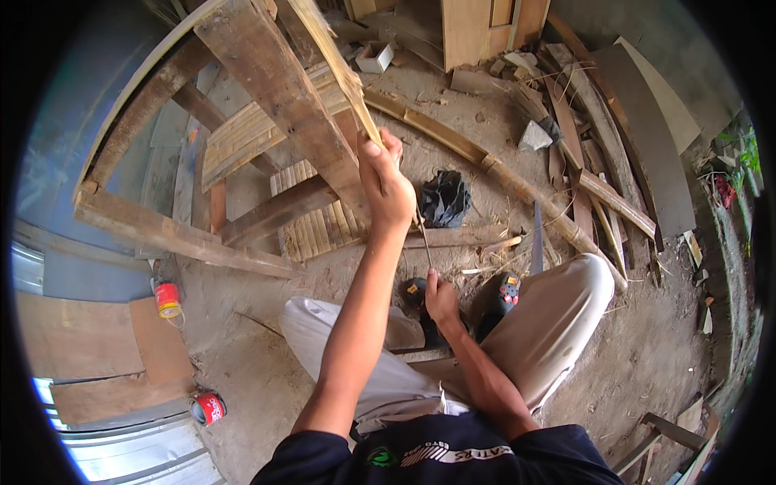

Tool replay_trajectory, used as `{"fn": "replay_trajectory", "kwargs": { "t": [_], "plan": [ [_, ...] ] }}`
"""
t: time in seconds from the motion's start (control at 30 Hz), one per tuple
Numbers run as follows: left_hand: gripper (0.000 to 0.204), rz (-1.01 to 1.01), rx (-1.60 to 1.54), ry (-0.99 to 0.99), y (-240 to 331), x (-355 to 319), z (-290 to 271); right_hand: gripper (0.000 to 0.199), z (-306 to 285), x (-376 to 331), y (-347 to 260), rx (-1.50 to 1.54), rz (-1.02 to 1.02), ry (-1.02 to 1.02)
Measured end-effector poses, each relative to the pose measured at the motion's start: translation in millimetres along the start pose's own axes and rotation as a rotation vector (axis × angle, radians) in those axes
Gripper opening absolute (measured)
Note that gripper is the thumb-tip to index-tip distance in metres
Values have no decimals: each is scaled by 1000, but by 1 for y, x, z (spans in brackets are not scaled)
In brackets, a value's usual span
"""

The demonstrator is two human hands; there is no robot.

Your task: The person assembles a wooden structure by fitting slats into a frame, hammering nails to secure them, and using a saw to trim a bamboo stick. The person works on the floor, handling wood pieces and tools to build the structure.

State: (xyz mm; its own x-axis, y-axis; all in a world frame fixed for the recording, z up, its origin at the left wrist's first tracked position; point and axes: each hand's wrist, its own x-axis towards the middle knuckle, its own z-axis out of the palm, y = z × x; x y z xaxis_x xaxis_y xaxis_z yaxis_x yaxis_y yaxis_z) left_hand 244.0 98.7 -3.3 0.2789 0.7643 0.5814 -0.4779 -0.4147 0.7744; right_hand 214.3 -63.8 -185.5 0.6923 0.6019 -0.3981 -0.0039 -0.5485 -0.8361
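Note:
My left hand (386,182) is raised in front of me and closed around a long split bamboo strip (343,77), which slants up and away with a rough, splintered edge. Lower down, between my knees, my right hand (442,299) grips what looks like a knife (425,241). Its thin dark blade points up toward the underside of my left hand, where the tip is hard to make out. Just left of the strip stands a brown wooden frame (275,97) with bamboo slats (319,230) in its lower part.
A long split bamboo pole (529,194) lies diagonally ahead, near a black plastic bag (445,199) and an upright saw-like blade (537,242). Scrap boards (610,137) are piled at right. Two cans, one red and yellow (167,300), one red (208,408), sit at left.

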Motion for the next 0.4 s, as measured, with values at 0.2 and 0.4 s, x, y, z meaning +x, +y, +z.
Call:
{"fn": "replay_trajectory", "kwargs": {
  "t": [0.2,0.4],
  "plan": [
    [56,5,51,10,-7,-1,0,56,-14,0,-36,426,-349,25],
    [58,-2,58,-17,-4,3,14,65,8,18,15,122,-349,142]
  ]
}}
